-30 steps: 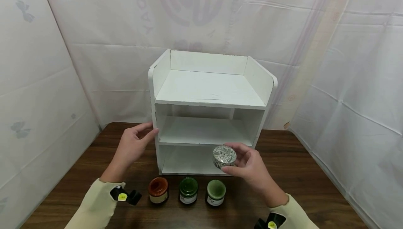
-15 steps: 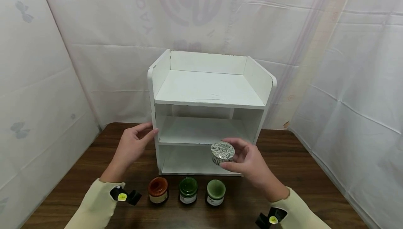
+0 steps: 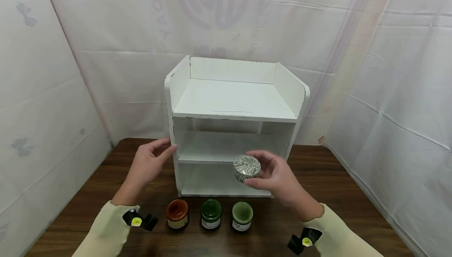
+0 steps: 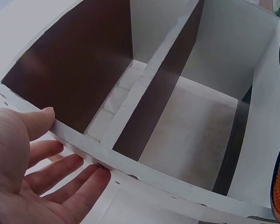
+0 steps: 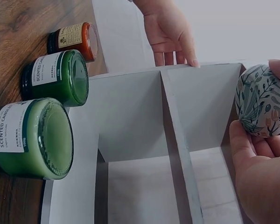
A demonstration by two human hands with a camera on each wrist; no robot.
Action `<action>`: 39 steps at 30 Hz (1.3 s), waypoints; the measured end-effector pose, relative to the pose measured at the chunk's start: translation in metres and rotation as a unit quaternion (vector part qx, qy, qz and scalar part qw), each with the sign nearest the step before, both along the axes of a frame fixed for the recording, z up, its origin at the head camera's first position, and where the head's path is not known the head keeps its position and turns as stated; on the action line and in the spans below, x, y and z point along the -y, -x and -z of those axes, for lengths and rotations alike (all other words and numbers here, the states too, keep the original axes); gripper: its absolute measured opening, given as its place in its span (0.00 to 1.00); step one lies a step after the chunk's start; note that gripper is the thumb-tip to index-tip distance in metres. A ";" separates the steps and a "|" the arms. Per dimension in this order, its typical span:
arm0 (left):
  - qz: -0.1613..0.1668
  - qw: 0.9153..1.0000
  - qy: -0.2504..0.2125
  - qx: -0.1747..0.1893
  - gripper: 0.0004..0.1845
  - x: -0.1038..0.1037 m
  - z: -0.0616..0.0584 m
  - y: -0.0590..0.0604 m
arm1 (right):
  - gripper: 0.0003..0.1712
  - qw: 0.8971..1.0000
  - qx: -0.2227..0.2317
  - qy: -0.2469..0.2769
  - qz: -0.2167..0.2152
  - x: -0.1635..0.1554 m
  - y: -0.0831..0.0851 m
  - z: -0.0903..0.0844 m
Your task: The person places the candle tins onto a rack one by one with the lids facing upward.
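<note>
- Three glass jars upright in a row on the table (image 3: 339, 198), just in front of the white shelf unit (image 3: 234, 100): orange jar (image 3: 177, 212), dark green jar (image 3: 211, 212), light green jar (image 3: 242, 214). None on a shelf.
- Round patterned tin (image 3: 246, 166): off the table, held in the air before the shelf unit, its top near the level of the middle board (image 3: 212, 143) in the head view. Can't tell if any of it is past the front edge.
- My right hand (image 3: 277, 176): fingers bent, thumb on the near side, fingertips on the far side, tin between them.
- My left hand (image 3: 146, 163): fingers loosely bent, thumb at the front edge of the left side panel (image 3: 181, 86), fingertips on its outer face; a light hold.
- Progress, my read: tin picked up, done; setting it down, not done. Jars in neither hand.
- Versus one second ago: tin and right hand a little higher and further left in the head view. Left hand, jars, shelf unit: about the same.
</note>
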State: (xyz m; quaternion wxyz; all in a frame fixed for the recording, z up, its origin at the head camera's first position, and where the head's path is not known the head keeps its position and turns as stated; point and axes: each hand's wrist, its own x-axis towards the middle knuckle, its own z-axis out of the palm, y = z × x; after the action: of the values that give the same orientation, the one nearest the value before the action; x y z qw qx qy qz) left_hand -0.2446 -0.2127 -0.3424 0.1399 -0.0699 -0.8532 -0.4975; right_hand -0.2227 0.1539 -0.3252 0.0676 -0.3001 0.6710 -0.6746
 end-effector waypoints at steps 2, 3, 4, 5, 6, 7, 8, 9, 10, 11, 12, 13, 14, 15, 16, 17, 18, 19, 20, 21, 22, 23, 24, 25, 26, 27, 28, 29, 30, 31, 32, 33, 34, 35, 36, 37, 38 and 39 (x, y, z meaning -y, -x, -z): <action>-0.002 1.000 0.001 0.000 0.32 0.000 0.000 0.000 | 0.40 1.000 -0.001 0.002 -0.004 0.002 0.000 -0.001; -0.002 1.000 0.002 0.001 0.32 0.000 0.000 0.000 | 0.40 1.000 -0.001 0.004 -0.007 0.003 0.000 -0.002; -0.002 1.000 0.002 0.001 0.32 0.000 0.000 0.000 | 0.40 1.000 -0.002 0.005 -0.008 0.003 0.000 -0.002; -0.002 1.000 0.003 0.001 0.32 0.000 0.000 0.000 | 0.40 1.000 -0.004 0.006 -0.011 0.004 0.000 -0.003; -0.003 1.000 0.003 0.001 0.32 -0.001 0.000 0.001 | 0.39 1.000 -0.004 0.006 -0.013 0.005 0.000 -0.004; -0.003 1.000 0.003 0.002 0.32 -0.001 0.001 0.001 | 0.39 1.000 -0.005 0.006 -0.016 0.006 0.000 -0.004; -0.004 1.000 0.004 0.002 0.32 -0.001 0.001 0.001 | 0.39 1.000 -0.006 0.005 -0.018 0.007 -0.001 -0.005; -0.004 1.000 0.004 0.002 0.32 -0.001 0.001 0.001 | 0.39 1.000 -0.005 0.004 -0.020 0.008 -0.001 -0.005; -0.005 1.000 0.005 0.001 0.32 -0.001 0.001 0.001 | 0.39 1.000 -0.004 0.002 -0.022 0.008 -0.001 -0.006; -0.006 1.000 0.007 0.000 0.32 -0.001 0.001 0.001 | 0.39 1.000 -0.003 0.000 -0.023 0.009 -0.001 -0.007; -0.008 1.000 0.008 -0.001 0.32 -0.001 0.001 0.001 | 0.39 1.000 -0.002 -0.002 -0.023 0.010 -0.001 -0.007; -0.009 1.000 0.009 -0.002 0.32 -0.001 0.002 0.001 | 0.40 1.000 -0.001 -0.003 -0.023 0.011 -0.001 -0.008; -0.010 1.000 0.010 -0.004 0.32 -0.001 0.002 0.001 | 0.40 1.000 -0.001 -0.004 -0.023 0.012 -0.001 -0.009; -0.010 1.000 0.011 -0.005 0.31 -0.001 0.002 0.001 | 0.40 1.000 0.001 -0.003 -0.023 0.013 0.000 -0.009; -0.011 1.000 0.012 -0.007 0.31 -0.001 0.002 0.001 | 0.40 1.000 0.003 -0.001 -0.024 0.014 0.000 -0.009; -0.010 1.000 0.011 -0.007 0.31 -0.001 0.002 0.001 | 0.40 1.000 0.006 0.003 -0.024 0.015 0.001 -0.009; -0.010 1.000 0.012 -0.008 0.31 -0.001 0.002 0.001 | 0.40 1.000 0.009 0.007 -0.025 0.016 0.001 -0.010; -0.010 1.000 0.012 -0.009 0.31 -0.001 0.002 0.002 | 0.41 0.999 0.012 0.013 -0.027 0.017 0.002 -0.010; -0.009 1.000 0.011 -0.008 0.31 -0.001 0.002 0.002 | 0.41 0.999 0.015 0.015 -0.027 0.018 0.002 -0.010; -0.008 1.000 0.012 -0.008 0.31 -0.001 0.002 0.001 | 0.41 0.999 0.018 0.019 -0.030 0.019 0.002 -0.010; -0.008 1.000 0.012 -0.008 0.31 0.000 0.002 0.001 | 0.42 0.999 0.020 0.021 -0.032 0.020 0.002 -0.010; -0.007 1.000 0.012 -0.007 0.32 0.000 0.002 0.001 | 0.42 0.999 0.020 0.022 -0.033 0.021 0.002 -0.011; -0.007 1.000 0.013 -0.006 0.32 0.000 0.002 0.001 | 0.42 0.999 0.020 0.021 -0.033 0.022 0.002 -0.011; -0.007 1.000 0.013 -0.006 0.32 0.001 0.002 0.001 | 0.42 0.999 0.018 0.018 -0.033 0.023 0.002 -0.012; -0.007 1.000 0.013 -0.005 0.32 0.001 0.002 0.001 | 0.42 0.999 0.018 0.017 -0.033 0.024 0.002 -0.013; -0.007 1.000 0.014 -0.005 0.32 0.001 0.002 0.001 | 0.41 0.999 0.017 0.014 -0.032 0.025 0.002 -0.013; -0.007 1.000 0.014 -0.004 0.32 0.001 0.003 0.002 | 0.41 0.999 0.017 0.011 -0.029 0.026 0.002 -0.014; -0.006 1.000 0.013 -0.004 0.32 0.001 0.003 0.002 | 0.41 1.000 0.016 0.006 -0.026 0.027 0.002 -0.016; -0.006 1.000 0.014 -0.004 0.32 0.001 0.003 0.002 | 0.41 1.000 0.017 0.002 -0.023 0.028 0.002 -0.017; -0.006 1.000 0.014 -0.004 0.32 0.001 0.003 0.002 | 0.40 1.000 0.019 -0.001 -0.020 0.029 0.002 -0.018; -0.006 1.000 0.014 -0.004 0.32 0.001 0.003 0.002 | 0.40 1.000 0.022 -0.003 -0.018 0.030 0.002 -0.020; -0.007 1.000 0.013 -0.004 0.32 0.001 0.003 0.002 | 0.40 1.000 0.024 -0.006 -0.016 0.030 0.002 -0.021; -0.006 1.000 0.013 -0.004 0.32 0.000 0.003 0.002 | 0.40 1.000 0.026 -0.008 -0.014 0.031 0.002 -0.023; -0.006 1.000 0.012 -0.005 0.32 0.000 0.002 0.001 | 0.40 0.999 0.028 -0.009 -0.014 0.032 0.002 -0.024; -0.006 1.000 0.012 -0.005 0.32 0.000 0.002 0.001 | 0.40 0.999 0.031 -0.009 -0.014 0.033 0.002 -0.025; -0.005 1.000 0.011 -0.005 0.32 0.000 0.002 0.001 | 0.40 0.999 0.031 -0.010 -0.014 0.033 0.003 -0.026; -0.005 1.000 0.010 -0.004 0.32 0.000 0.002 0.001 | 0.40 0.999 0.031 -0.011 -0.014 0.034 0.003 -0.027; -0.005 1.000 0.010 -0.004 0.32 0.000 0.001 0.000 | 0.40 0.999 0.030 -0.011 -0.014 0.035 0.003 -0.028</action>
State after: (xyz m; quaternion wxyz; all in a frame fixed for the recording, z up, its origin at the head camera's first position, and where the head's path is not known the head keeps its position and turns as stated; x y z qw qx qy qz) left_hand -0.2447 -0.2127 -0.3436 0.1451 -0.0689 -0.8577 -0.4883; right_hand -0.2260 0.1191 -0.2974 0.1003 -0.2880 0.6721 -0.6748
